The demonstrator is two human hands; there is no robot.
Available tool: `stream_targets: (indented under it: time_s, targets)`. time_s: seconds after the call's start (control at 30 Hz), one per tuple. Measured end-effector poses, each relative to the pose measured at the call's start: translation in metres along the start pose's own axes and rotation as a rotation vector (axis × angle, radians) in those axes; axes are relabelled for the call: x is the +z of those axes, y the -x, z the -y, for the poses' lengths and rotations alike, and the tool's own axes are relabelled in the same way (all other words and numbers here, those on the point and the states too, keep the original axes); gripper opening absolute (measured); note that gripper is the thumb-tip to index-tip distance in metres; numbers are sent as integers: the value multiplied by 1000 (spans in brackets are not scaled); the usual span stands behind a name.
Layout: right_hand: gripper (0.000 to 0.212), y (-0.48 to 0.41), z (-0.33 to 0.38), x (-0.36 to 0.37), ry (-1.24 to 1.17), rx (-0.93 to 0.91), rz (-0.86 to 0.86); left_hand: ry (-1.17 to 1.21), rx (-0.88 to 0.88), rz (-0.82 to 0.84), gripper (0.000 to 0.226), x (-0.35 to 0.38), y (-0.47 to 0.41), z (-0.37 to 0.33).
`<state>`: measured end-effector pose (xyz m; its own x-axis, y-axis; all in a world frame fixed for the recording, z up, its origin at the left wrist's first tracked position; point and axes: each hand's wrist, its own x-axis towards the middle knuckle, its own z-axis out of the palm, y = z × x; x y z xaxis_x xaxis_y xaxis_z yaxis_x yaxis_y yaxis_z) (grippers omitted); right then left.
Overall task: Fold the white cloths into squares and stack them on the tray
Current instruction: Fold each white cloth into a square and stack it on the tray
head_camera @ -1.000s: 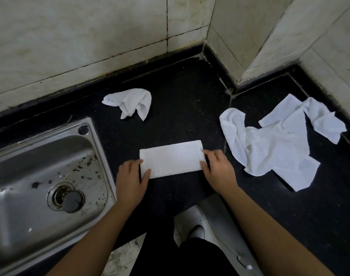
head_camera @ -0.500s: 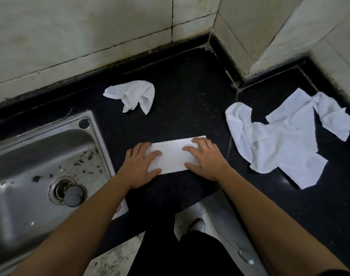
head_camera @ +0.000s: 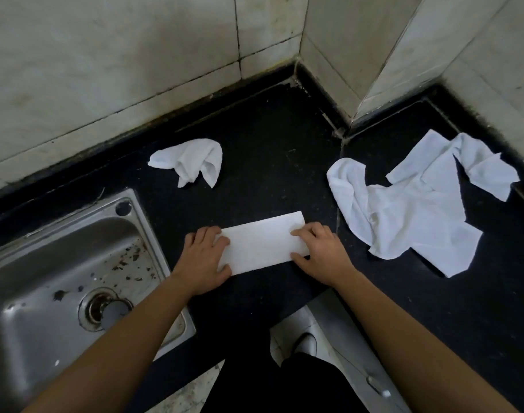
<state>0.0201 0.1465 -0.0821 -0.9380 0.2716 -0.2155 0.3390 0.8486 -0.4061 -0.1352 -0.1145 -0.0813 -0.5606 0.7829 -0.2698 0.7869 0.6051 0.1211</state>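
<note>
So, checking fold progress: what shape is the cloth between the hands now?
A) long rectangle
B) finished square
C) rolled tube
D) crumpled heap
A: the folded cloth lies flat as a long rectangle, left hand and right hand at its short ends.

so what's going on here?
A person is folding white cloths on a black counter beside a steel sink. The folded cloth lies as a long rectangle, the left hand on its left end and the right hand on its right end. A small crumpled cloth lies behind it and a larger heap of cloths to the right, both unfolded. No tray is in view.
</note>
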Motion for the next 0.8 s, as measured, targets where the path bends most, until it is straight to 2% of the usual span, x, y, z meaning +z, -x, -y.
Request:
stream_targets:
  time_s: [0.13, 0.23, 0.4, 0.53, 0.63, 0.7, 0.8]
  targets:
    - [49, 11, 0, -8, -256, 369, -29, 60, 92, -118, 41, -25, -52, -23]
    - [47, 20, -3, -7, -347, 522, -30, 66, 250, -22, 47, -42, -100, -52]
    - [33, 28, 5, -2, -308, 537, -89, -203, 499, 147, 60, -45, -155, -91]
    - [16, 27, 8, 4, -294, 538, -51, -399, 680, 116, 62, -50, -166, -102]
    - [13, 22, 8, 1, -428, 622, -8, -376, 711, 120, 51, -51, -170, -102]
    - [17, 18, 10, -3, -513, 687, 7, -315, 686, 137, 39, -52, -170, -103]
    - [16, 12, 9, -5, -523, 689, 34, -185, 612, 170, 27, -59, -169, -101]
